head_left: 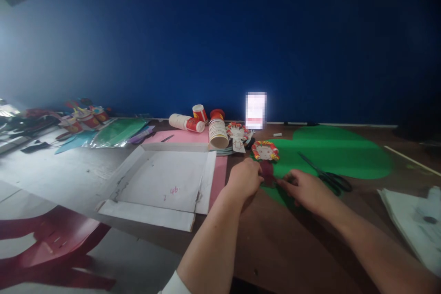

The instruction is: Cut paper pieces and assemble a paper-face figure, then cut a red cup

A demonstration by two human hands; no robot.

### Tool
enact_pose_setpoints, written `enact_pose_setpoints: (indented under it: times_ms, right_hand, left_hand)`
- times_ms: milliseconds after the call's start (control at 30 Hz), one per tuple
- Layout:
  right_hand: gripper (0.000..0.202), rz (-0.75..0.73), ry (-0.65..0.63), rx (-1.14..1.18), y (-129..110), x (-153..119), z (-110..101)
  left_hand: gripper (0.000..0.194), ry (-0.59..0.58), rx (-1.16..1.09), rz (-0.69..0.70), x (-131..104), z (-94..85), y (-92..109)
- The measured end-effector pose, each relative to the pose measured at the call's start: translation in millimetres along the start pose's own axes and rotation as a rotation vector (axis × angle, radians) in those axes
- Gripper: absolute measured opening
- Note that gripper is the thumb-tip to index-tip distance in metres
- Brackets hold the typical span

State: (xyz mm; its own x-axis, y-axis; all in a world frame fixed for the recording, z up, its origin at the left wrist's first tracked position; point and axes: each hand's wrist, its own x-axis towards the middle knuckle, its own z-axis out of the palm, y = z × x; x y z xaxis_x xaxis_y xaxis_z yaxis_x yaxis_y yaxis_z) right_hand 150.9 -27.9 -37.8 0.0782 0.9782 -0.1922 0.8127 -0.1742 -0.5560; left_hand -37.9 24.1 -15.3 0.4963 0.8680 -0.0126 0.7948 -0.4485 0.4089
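Nearest the camera, two bare forearms reach over a dark brown surface (272,248), a white sleeve (175,284) at the base of the left one. The left hand (245,177) has its fingers drawn in narrow on the left edge of a dark red piece (268,170); the right hand (306,189) pinches the same piece at its lower right, thumb and fingertips close together. That piece lies between the hands, over the near left part of a large green sheet (354,154) with rounded edges. To the left, below the level of the tabletop, is a red plastic chair (65,239). At the right edge, a white sheet-like item (404,220) sits under a pale, blurred object (430,209). A shallow white cardboard tray (158,181), with small pink markings inside, lies left of the hands, partly over a pink sheet (186,136). Black-handled scissors (331,178) rest open on the green sheet, beyond the right hand, and a thin pale stick (411,161) slants at far right. Just past the left hand is a red-rimmed paper cutout (265,150) with a drawn face; a second cutout (238,134) lies farther left, beside stacked paper cups (218,133). More cups (186,122) lie on their side behind the tray, next to an upright red-and-white cup (199,113). A green sheet in clear plastic (119,132) and several decorated cups (86,117) stretch leftward. Farthest back, a bright pixelated rectangle (255,110) stands before a blue wall (220,41).
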Motion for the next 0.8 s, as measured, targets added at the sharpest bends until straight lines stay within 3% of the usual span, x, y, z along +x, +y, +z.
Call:
enact_pose_setpoints:
  times_ms: [433, 800]
  right_hand:
    - [0.026, 0.001, 0.046, -0.092, -5.4, -0.3, 1.1]
    - [0.028, -0.023, 0.048, -0.086, -2.5, -1.6, 0.4]
  left_hand:
    - [0.018, -0.007, 0.049, 0.020, 1.3, 3.7, 0.3]
    - [0.016, 0.023, -0.027, -0.141, 0.3, 2.9, -0.9]
